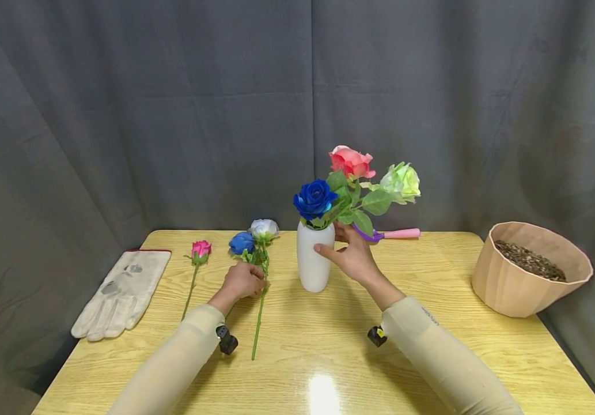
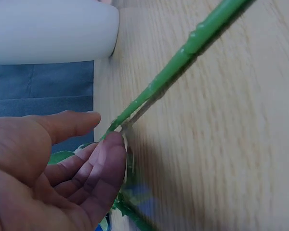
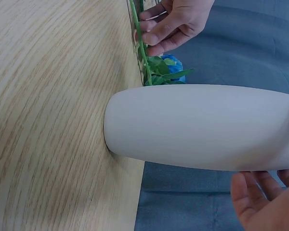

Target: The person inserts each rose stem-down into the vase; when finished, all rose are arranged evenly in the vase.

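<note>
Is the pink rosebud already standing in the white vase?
No: in the head view the pink rosebud lies flat on the table, left of the white vase and beside the glove.

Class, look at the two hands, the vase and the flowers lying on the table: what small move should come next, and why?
Probably the left hand should close on the green stem and lift it. Its fingers already touch that stem, while the right hand steadies the white vase, which holds three roses.
</note>
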`<state>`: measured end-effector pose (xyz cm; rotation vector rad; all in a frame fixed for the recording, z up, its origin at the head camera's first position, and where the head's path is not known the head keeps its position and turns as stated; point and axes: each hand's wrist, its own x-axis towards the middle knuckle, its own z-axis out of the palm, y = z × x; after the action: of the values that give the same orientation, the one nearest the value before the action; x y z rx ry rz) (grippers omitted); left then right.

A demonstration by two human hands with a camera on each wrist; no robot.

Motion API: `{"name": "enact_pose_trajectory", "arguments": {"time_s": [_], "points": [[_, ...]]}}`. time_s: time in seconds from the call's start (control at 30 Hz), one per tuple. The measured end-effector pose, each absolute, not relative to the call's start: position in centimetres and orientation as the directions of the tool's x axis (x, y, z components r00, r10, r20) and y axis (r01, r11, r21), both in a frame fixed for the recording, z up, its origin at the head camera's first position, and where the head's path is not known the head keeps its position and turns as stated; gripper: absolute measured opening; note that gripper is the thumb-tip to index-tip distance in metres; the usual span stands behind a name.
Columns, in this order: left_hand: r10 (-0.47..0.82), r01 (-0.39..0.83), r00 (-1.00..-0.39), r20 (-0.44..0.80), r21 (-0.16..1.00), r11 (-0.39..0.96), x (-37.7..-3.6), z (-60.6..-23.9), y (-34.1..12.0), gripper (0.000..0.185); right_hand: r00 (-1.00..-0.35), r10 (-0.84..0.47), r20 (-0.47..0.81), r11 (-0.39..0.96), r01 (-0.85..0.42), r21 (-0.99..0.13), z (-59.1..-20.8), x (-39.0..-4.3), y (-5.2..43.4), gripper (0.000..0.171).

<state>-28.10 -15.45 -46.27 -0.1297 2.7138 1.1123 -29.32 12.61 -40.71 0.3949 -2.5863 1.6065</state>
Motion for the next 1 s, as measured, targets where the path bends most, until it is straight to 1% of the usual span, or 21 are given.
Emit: {"name": "enact_pose_trajectory", "arguments": {"time_s": [0.13, 0.4, 0.63, 0.87, 1.0], "points": [[0.003, -0.175, -0.967, -0.254, 0.676, 0.716, -27.96, -46.51, -15.36, 0.033, -0.966, -0.175, 0.189, 0.427, -0.248, -0.870, -40.71, -29.31, 12.61, 0.074], [0.005, -0.174, -0.968, -0.249, 0.691, 0.701, -27.87, -46.68, -15.32, 0.027, -0.969, -0.174, 0.176, 0.434, -0.236, -0.870, -40.64, -29.29, 12.58, 0.077], [0.034, -0.173, -0.964, -0.265, 0.715, 0.677, -27.85, -46.74, -15.38, 0.030, -0.965, -0.180, 0.189, 0.432, -0.250, -0.867, -40.59, -29.29, 12.56, 0.076], [0.052, -0.175, -0.960, -0.276, 0.730, 0.661, -27.93, -46.69, -15.49, 0.025, -0.966, -0.182, 0.186, 0.428, -0.248, -0.869, -40.58, -29.36, 12.48, 0.078], [0.059, -0.178, -0.958, -0.280, 0.746, 0.642, -27.91, -46.54, -15.63, 0.025, -0.965, -0.175, 0.193, 0.435, -0.252, -0.865, -40.63, -29.46, 12.39, 0.079]]}}
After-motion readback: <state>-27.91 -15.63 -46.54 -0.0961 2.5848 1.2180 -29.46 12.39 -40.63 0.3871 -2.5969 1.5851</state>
